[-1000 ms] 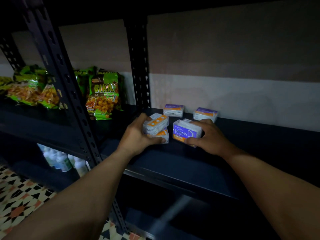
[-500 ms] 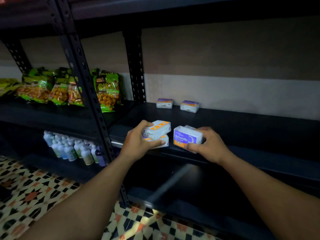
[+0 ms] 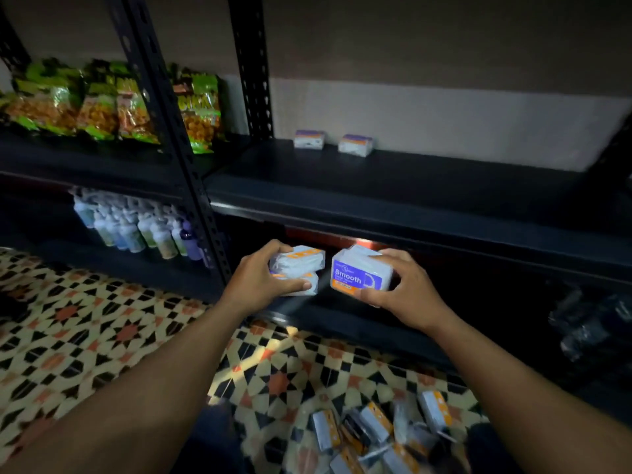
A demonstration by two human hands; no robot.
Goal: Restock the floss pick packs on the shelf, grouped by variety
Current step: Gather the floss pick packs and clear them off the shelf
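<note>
L hand point(image 3: 260, 278) grips two stacked orange packs point(image 3: 301, 263), R hand point(image 3: 407, 295) grips a purple Smooth pack point(image 3: 355, 277), long axes left-right, both below & nearer than the shelf point(image 3: 393, 186), whose two back-row packs point(image 3: 309, 139) sit up & far, approx midway btw hands.

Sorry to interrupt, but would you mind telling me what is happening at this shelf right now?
A person is restocking floss pick packs. The left hand grips two stacked orange-striped packs, and the right hand holds a purple Smooth pack, both held in the air below the front edge of the dark shelf. Two purple-topped packs already sit side by side at the back of that shelf. A heap of more packs lies on the tiled floor below.
</note>
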